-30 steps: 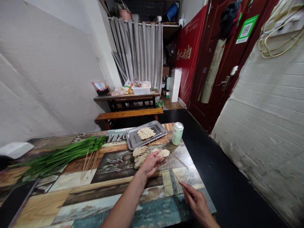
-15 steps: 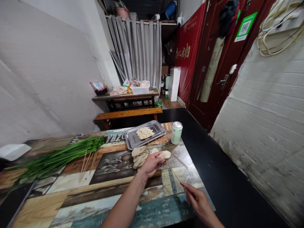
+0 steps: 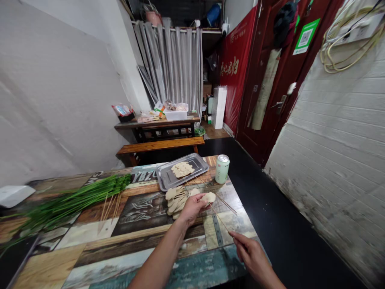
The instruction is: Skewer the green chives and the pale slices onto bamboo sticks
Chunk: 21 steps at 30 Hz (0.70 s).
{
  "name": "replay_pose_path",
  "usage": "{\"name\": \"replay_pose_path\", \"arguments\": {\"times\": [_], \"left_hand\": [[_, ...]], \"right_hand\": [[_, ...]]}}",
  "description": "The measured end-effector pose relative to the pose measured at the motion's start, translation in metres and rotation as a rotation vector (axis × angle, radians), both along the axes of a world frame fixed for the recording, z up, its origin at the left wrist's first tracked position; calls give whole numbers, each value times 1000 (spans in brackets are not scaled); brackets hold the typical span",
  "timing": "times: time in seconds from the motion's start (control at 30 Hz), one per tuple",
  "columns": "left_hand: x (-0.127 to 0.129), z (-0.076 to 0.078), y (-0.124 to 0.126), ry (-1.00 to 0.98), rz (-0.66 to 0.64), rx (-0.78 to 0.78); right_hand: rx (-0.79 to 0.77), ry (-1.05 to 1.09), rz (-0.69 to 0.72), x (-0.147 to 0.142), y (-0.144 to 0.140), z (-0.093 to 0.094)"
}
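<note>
A pale, flat food slice (image 3: pixel 209 197) is pinched between the thumb and fingers of my left hand (image 3: pixel 192 208). The tip of a thin wooden skewer (image 3: pixel 219 217) meets the slice's lower edge; how far it goes in I cannot tell. Lower right, the fingers of my right hand (image 3: pixel 248 252) are closed on the skewer's other end. Beside my left hand lies a pile of similar slices (image 3: pixel 175 202) on the table, partly hidden by the hand. Behind it, a metal tray (image 3: pixel 164 184) bears skewered slices (image 3: pixel 182 169), with skewer ends sticking out over its near rim.
A light green can (image 3: pixel 222 169) stands right of the tray, near the table's edge. Long green stalks (image 3: pixel 75 198) lie on the left, with several loose skewers (image 3: pixel 110 206) beside them. Beyond the patterned table (image 3: pixel 120 251) are a wooden bench (image 3: pixel 159 145) and another table.
The view has shifted slightly. My hands, the slice and the skewer keep almost the same pose.
</note>
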<state>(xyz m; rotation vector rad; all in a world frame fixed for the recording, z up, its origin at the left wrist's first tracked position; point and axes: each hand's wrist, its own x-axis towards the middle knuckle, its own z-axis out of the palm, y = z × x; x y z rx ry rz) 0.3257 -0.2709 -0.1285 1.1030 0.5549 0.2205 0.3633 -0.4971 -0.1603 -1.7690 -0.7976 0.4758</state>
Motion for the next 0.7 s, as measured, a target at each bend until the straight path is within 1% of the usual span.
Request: {"name": "replay_pose_path", "arguments": {"times": [0.1,0.37,0.53,0.7], "left_hand": [[1,2,0,2,-5,-12],[3,10,-2,-14,-28,-58],[1,12,1,-65,-60,-136],[1,13,3,-86,-30,-181]], "right_hand": [[12,-15,-19,0,0,2],[28,12,-1,1,1,3],[67,73,8,0,2,-2],[72,102,3,0,4,-9]]}}
